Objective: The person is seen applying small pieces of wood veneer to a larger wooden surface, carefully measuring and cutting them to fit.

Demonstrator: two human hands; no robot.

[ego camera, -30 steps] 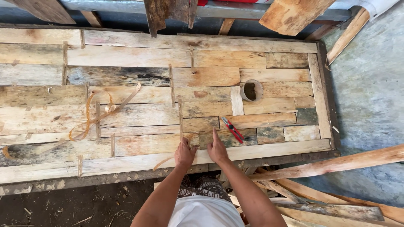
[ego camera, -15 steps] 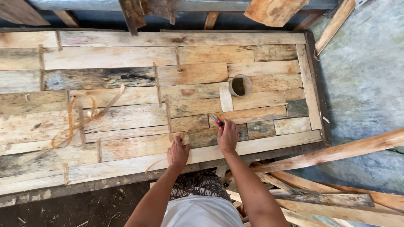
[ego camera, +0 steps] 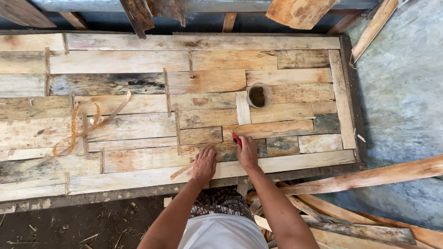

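Two hands work at the near edge of a wide counter (ego camera: 277, 60) built from patched, mismatched planks. The left hand (ego camera: 204, 164) lies flat with fingers spread, palm down, gripping nothing; it seems to press on the boards to steady them or to brace the person leaning in. Just beside it, touching its thumb side, a thin wood sliver (ego camera: 181, 171) lies slanted on the planks. The right hand (ego camera: 248, 153) is closed around a red pencil-like tool (ego camera: 235, 137), whose tip pokes out beyond the fingers onto a pale plank, held low and slanted as one holds a marker for drawing a line; I cannot tell whether the tip actually touches the wood. Farther out from the right hand, a short open ring of pipe (ego camera: 259, 95) stands set into the boards. Well off to the left of the left hand, a curl of amber strapping (ego camera: 76, 129) lies loose across the planks. On the right, past the right forearm, long loose boards (ego camera: 369, 177) lean and pile below the counter's edge, near at hand like spare stock.
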